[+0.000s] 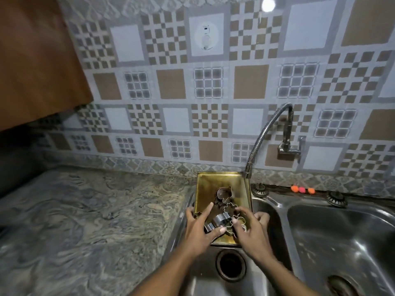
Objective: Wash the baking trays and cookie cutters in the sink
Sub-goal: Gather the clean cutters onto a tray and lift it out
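A gold baking tray [213, 181] lies in the left basin of the steel sink [277, 223], its far end raised toward the wall. Several metal cookie cutters lie in it: one [223, 194] near the middle, a round one [220, 220] and a thin outline one [230, 208] at the near end. My left hand [199, 228] rests on the tray's near left corner, fingers spread and straight, thumb touching the round cutter. My right hand [251, 229] is at the near right corner, thumb and forefinger pinching a thin ring-shaped cutter [242, 221].
The flexible tap [267, 133] ends just above the tray's far right corner; no water runs. The drain [231, 264] is open below the tray. A second basin [342, 242] lies to the right. Marbled countertop [85, 221] spreads to the left. Small orange and pink things [301, 190] sit on the ledge.
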